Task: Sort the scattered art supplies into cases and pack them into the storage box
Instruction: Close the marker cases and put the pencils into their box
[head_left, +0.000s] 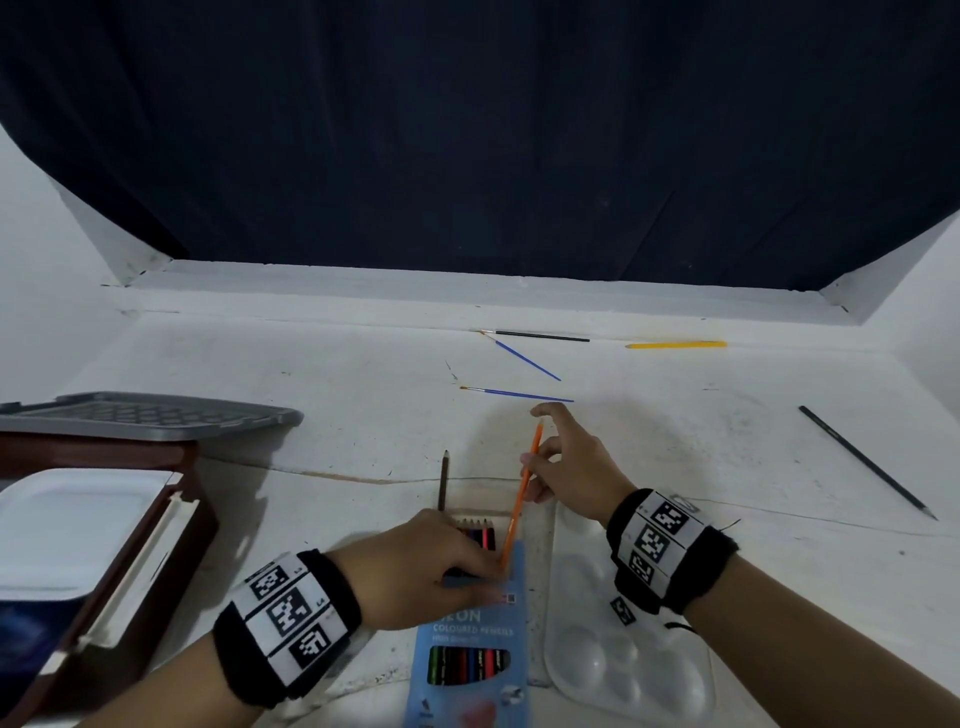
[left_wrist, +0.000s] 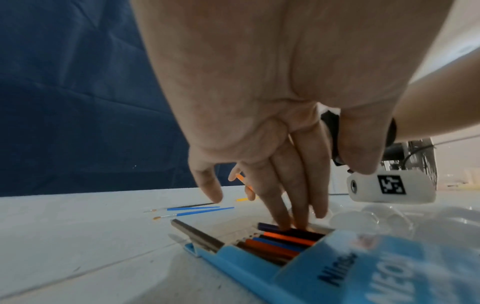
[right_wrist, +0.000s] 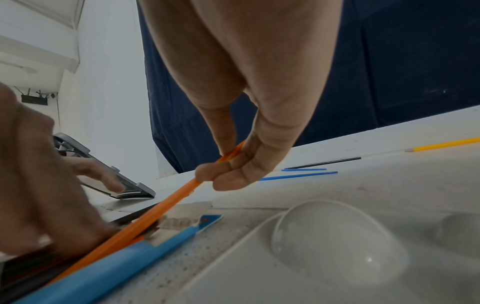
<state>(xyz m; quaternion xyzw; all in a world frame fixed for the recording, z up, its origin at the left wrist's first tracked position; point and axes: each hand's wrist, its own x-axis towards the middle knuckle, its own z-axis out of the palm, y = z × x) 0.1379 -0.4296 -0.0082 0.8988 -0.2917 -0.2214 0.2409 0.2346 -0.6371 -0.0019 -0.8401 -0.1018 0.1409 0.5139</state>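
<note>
**Orange pencil on its way into the blue case**

Orange and slanted, the pencil (head_left: 521, 498) runs from the right hand (head_left: 571, 467) down to the mouth of the blue pencil case (head_left: 470, 644), its lower end already among the coloured pencils (head_left: 480, 535) that poke out of the opening. The slant looks deliberate: a shallow angle lets the pencil slide in alongside the others instead of jamming against the cardboard lip.

The right hand pinches the upper part of the shaft between thumb and curled fingers (right_wrist: 233, 164), closed firmly on it, while the forefinger stands out straight and free. Holding it high up leaves the lower length clear to enter the case.

The left hand (head_left: 426, 566) lies over the mouth of the case. Its fingers (left_wrist: 283, 205) are nearly straight and close together, tips pressing on the pencils already inside, apparently to keep them flat and the case steady; they grip nothing.

The case lies flat on the white table (head_left: 727, 467), just beside a clear paint palette (head_left: 623, 649). A brown pencil (head_left: 443, 480) lies just beyond the case. Farther off wait two blue brushes (head_left: 519, 394), a black brush (head_left: 540, 336), a yellow pencil (head_left: 675, 344) and a black pencil (head_left: 867, 462). At the left stands the storage box (head_left: 104, 545), its grey lid (head_left: 150, 413) behind it.
</note>
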